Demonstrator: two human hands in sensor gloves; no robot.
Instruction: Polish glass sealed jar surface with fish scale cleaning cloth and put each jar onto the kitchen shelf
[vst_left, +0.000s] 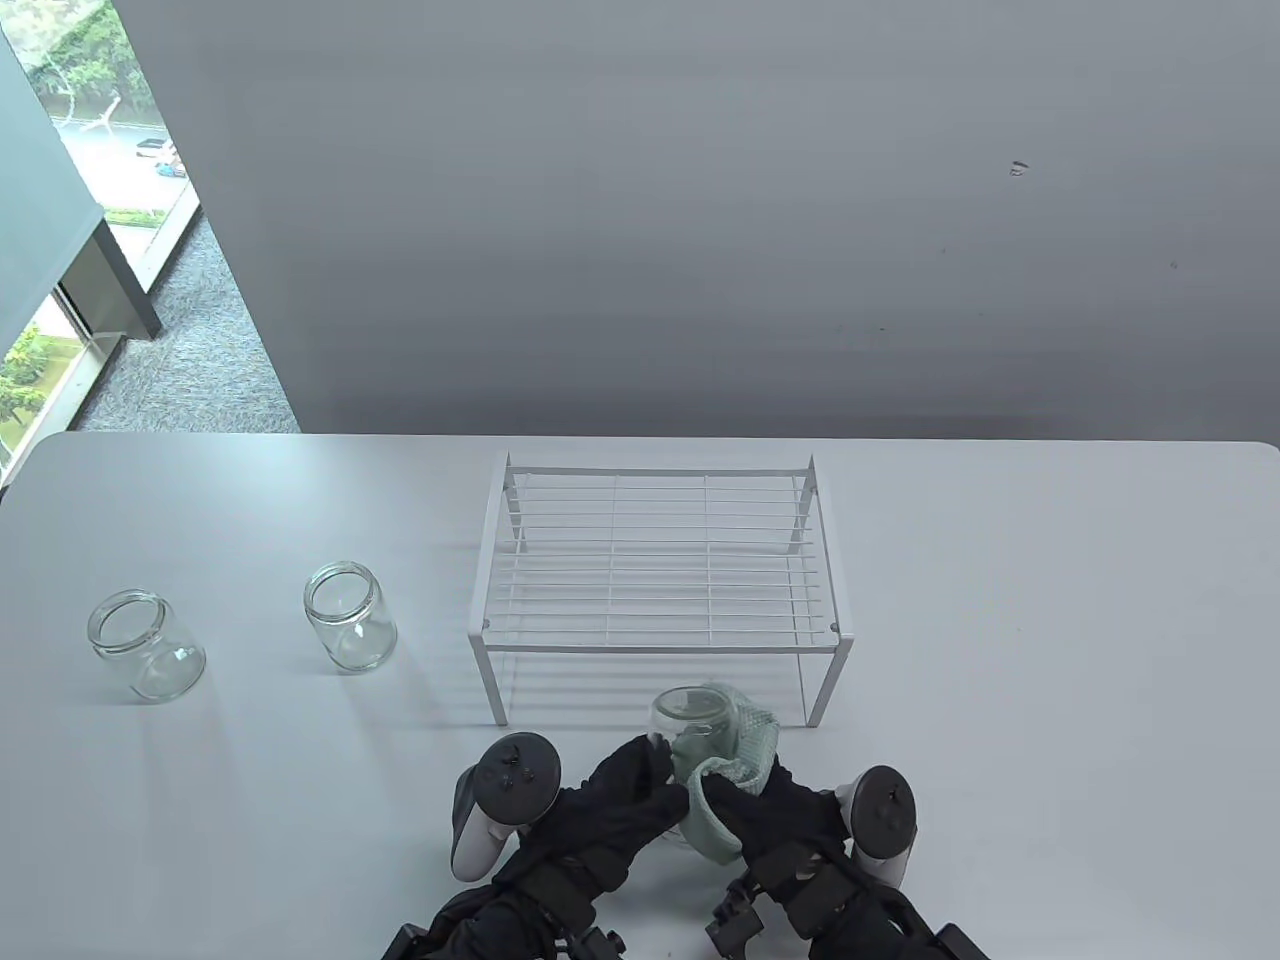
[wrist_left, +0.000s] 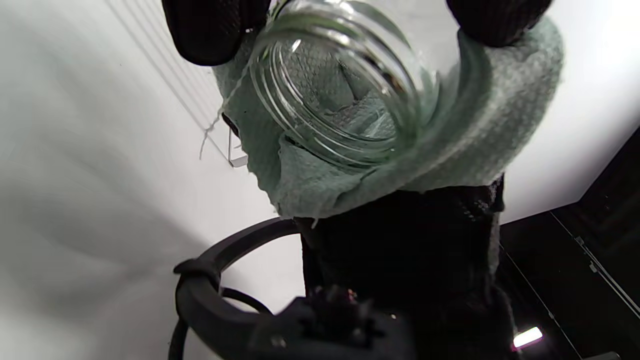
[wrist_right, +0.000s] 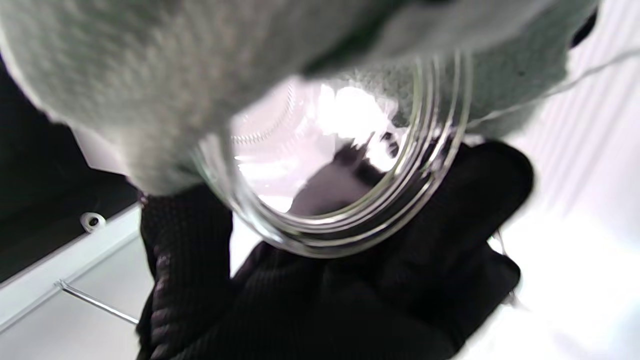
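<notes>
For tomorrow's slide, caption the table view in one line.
Both gloved hands polish a glass jar with a green cloth before an empty wire shelf.

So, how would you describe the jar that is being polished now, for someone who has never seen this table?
Start at the white wire kitchen shelf in the middle of the white table. Just in front of its near edge, two black-gloved hands meet around a clear glass jar half wrapped in a pale green cleaning cloth. The other two clear jars stand bare and untouched, far off to the left.
</notes>
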